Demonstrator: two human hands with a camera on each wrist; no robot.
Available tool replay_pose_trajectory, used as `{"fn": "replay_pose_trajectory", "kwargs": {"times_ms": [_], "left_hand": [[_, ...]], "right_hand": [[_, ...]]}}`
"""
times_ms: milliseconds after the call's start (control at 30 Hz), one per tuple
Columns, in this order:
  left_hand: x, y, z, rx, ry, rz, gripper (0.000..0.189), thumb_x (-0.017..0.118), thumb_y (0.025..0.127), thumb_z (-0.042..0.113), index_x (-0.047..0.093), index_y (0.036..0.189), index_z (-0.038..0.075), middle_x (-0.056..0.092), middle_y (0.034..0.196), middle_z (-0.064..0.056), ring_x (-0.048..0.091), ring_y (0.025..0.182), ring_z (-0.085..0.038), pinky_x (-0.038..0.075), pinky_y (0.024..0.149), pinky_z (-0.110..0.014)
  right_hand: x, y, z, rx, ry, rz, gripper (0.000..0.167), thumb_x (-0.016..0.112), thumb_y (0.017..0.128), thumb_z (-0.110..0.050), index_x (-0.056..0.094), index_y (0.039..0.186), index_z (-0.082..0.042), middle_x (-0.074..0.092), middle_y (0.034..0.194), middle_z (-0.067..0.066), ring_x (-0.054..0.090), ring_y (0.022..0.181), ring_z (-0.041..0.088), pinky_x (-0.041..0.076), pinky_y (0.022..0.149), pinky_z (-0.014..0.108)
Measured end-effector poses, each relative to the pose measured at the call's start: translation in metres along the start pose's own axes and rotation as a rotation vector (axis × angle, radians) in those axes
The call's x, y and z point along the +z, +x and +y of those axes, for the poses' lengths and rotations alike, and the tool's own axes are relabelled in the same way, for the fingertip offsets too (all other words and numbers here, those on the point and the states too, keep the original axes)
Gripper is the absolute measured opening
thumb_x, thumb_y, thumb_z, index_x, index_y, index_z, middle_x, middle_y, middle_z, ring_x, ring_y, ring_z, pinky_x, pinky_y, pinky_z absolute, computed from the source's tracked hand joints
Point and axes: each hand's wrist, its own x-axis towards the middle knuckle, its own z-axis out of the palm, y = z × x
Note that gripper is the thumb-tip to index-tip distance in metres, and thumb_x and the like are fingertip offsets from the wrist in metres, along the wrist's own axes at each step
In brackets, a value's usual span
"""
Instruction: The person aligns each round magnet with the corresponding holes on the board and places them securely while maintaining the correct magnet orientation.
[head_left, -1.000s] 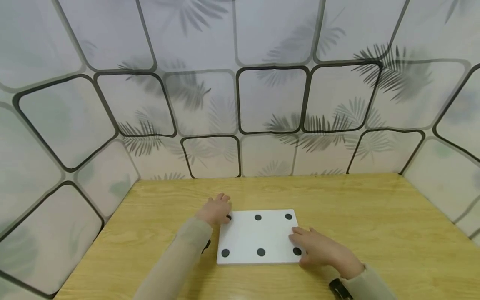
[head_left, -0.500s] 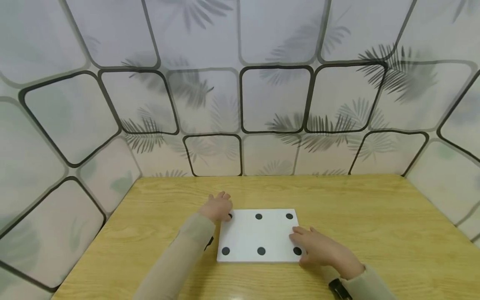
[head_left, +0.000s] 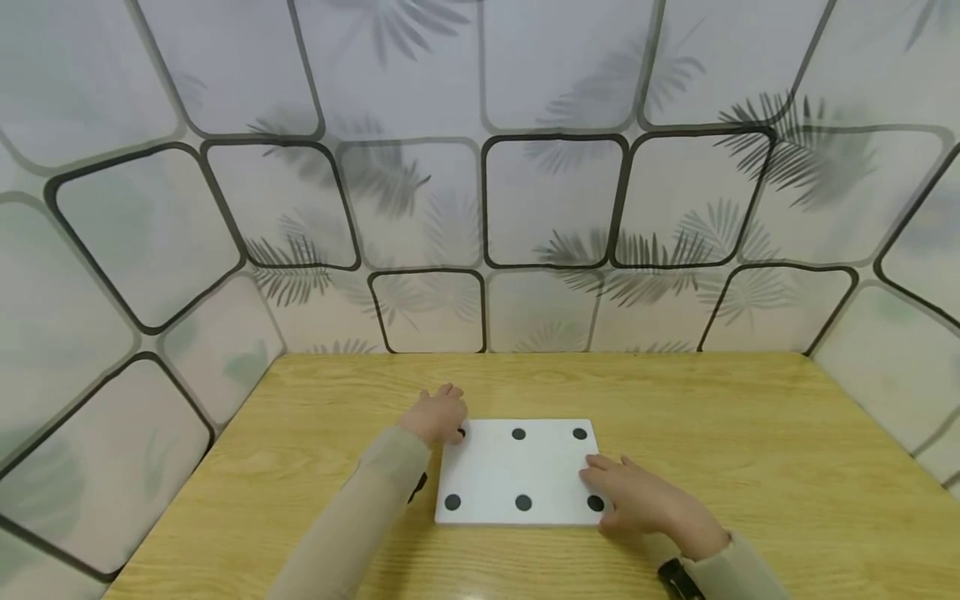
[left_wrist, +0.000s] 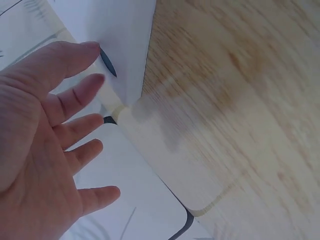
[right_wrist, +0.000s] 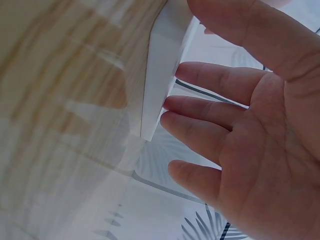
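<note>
A flat white rectangular board (head_left: 517, 471) with several black dots lies on the wooden table. My left hand (head_left: 437, 415) is at its far left corner, fingers extended and spread. The left wrist view shows the thumb (left_wrist: 82, 52) close to a dark dot near the board's corner; whether it touches cannot be told. At the board's right side, my right hand (head_left: 645, 498) has its fingertips over the white surface and its thumb by the near right corner. Relaxed, nearly straight fingers (right_wrist: 215, 80) appear beside the board's edge in the right wrist view.
Light wood tabletop (head_left: 735, 433) surrounds the board. Behind it and along both sides rises a pale wall covering (head_left: 547, 200) with rounded dark outlines and leaf prints. A dark band (head_left: 678, 577) sits at the right wrist, by the beige sleeve (head_left: 738, 571).
The head view has shifted slightly. Both hands and the white board stay in nearly the same places relative to each other.
</note>
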Motion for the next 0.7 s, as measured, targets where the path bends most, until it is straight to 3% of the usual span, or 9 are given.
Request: {"fn": "replay_pose_trajectory", "kwargs": {"times_ms": [100,333,500,700], "left_hand": [[0.002,-0.005,-0.001,0.058,-0.015,0.047,0.01,0.063,0.081,0.019,0.058,0.087,0.012,0.041,0.13,-0.008,0.028,0.125,-0.027,0.025,0.095,-0.054],[-0.005,-0.025,0.009,0.209,-0.013,0.137,0.039,0.064,0.08,0.029,0.052,0.113,0.011,0.045,0.124,-0.006,0.036,0.118,-0.025,0.031,0.093,-0.049],[-0.007,-0.041,0.019,0.283,0.048,0.176,0.036,0.064,0.08,0.033,0.053,0.108,0.012,0.049,0.116,-0.004,0.043,0.112,-0.022,0.036,0.09,-0.042],[0.001,-0.054,0.027,0.312,0.059,0.192,0.036,0.066,0.077,0.038,0.054,0.102,0.014,0.053,0.103,0.003,0.049,0.096,-0.015,0.041,0.084,-0.037]], "right_hand": [[0.0,0.001,-0.001,-0.006,-0.004,0.002,0.061,0.07,0.068,-0.01,0.047,0.123,0.005,0.039,0.131,0.021,0.032,0.123,0.032,0.013,0.101,0.051],[-0.001,0.002,-0.002,-0.008,-0.016,0.0,0.06,0.07,0.068,-0.01,0.048,0.122,0.005,0.039,0.131,0.02,0.031,0.123,0.032,0.014,0.101,0.051],[-0.001,0.002,-0.002,-0.005,-0.015,-0.003,0.061,0.07,0.068,-0.01,0.048,0.122,0.005,0.039,0.131,0.02,0.032,0.123,0.032,0.014,0.101,0.051],[0.0,0.0,0.0,0.013,0.003,-0.015,0.06,0.07,0.069,-0.01,0.047,0.123,0.005,0.039,0.132,0.019,0.031,0.124,0.031,0.014,0.101,0.05]]}}
